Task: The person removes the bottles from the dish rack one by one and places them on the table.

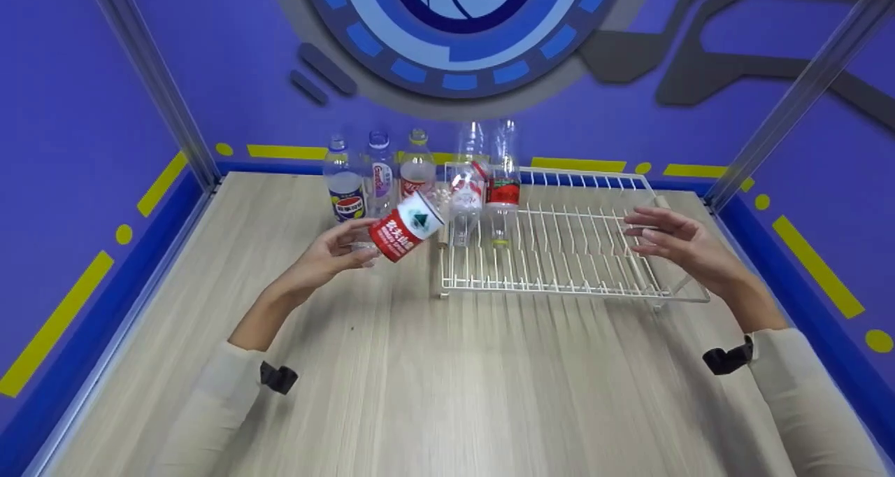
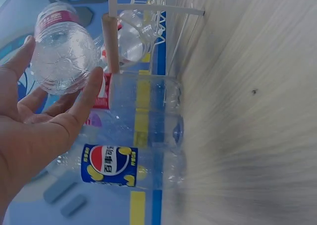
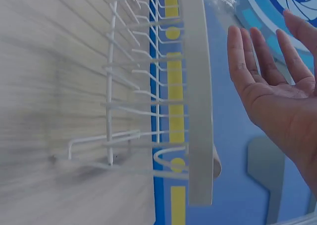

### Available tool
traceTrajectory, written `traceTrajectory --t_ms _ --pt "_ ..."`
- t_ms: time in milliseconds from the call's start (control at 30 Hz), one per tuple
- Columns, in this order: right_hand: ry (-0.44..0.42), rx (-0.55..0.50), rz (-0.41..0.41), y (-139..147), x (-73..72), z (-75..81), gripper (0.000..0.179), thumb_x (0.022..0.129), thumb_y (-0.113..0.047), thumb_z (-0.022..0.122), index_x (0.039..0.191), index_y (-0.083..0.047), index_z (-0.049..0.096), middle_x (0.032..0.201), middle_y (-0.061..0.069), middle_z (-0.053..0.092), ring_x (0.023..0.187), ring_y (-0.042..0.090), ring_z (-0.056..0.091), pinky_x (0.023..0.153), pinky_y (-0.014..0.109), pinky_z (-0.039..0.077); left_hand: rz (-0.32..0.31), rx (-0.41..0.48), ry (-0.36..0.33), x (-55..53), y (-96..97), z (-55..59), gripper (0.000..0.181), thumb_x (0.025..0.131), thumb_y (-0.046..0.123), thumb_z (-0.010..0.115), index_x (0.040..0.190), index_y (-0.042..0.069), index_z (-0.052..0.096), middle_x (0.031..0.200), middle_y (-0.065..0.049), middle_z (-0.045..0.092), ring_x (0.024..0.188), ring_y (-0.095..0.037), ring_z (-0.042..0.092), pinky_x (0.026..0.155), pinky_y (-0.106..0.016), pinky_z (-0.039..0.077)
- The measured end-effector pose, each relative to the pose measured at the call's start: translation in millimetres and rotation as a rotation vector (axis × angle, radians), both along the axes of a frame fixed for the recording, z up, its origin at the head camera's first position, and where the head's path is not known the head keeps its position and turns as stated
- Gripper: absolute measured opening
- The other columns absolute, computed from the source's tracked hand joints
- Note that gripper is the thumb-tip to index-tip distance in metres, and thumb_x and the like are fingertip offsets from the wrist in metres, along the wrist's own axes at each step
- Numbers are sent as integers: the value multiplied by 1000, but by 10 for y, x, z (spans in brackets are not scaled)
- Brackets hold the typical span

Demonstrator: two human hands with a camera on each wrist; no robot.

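Observation:
My left hand [image 1: 318, 260] grips a clear plastic bottle [image 1: 405, 226] with a red and white label, near its base. The bottle is tilted in the air left of a white wire rack [image 1: 559, 292]; in the left wrist view, the base of the held bottle [image 2: 62, 59] faces the camera. Two empty bottles stand neck-down in the rack's left end, one with a red label [image 1: 503, 191], one with a white and red label [image 1: 466, 194]. Over the rack's right end, my right hand [image 1: 682, 243] holds nothing, its fingers extended in the right wrist view.
Three empty bottles stand upright left of the rack: one with a blue Pepsi-style label [image 1: 348, 204], one with a white and purple label [image 1: 381, 180], one with a red label [image 1: 417, 173]. Beneath everything is a wood-grain table [image 1: 447, 393], enclosed by purple-blue panels [image 1: 231, 57].

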State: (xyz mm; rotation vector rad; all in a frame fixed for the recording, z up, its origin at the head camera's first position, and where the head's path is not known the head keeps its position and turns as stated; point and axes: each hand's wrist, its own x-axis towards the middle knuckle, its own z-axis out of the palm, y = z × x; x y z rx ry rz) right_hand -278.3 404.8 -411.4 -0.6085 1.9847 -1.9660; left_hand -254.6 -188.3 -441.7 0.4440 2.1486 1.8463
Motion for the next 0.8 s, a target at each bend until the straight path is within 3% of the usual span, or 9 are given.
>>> traceTrajectory --t_ms 167,400,567,800 --pt "-11 -33 -17 151 -10 -20 47 107 4 39 154 2 38 141 5 63 126 17 65 101 33 56 43 191 -59 28 -139 -45 63 102 16 64 157 14 34 146 -15 47 126 -25 59 99 -38 58" --pt "-3 -32 -70 322 -18 2 46 107 3 41 152 -4 45 135 -1 67 120 13 67 98 30 57 83 434 -129 53 -322 -71 63 104 11 53 160 13 25 146 -4 44 124 -18 61 100 -35 57" --pt "-8 -46 -108 436 -24 -1 44 107 3 41 150 -4 49 130 -1 70 116 12 69 96 29 58 101 503 -129 77 -407 -50 70 102 9 55 162 18 20 151 -2 39 130 -17 56 104 -33 54" --pt "-17 -57 -164 594 -11 -24 41 107 2 43 146 -6 54 126 -2 72 111 13 71 91 27 60 150 505 -107 42 -528 -80 71 102 10 56 162 24 21 154 -4 37 139 -25 45 106 -35 53"
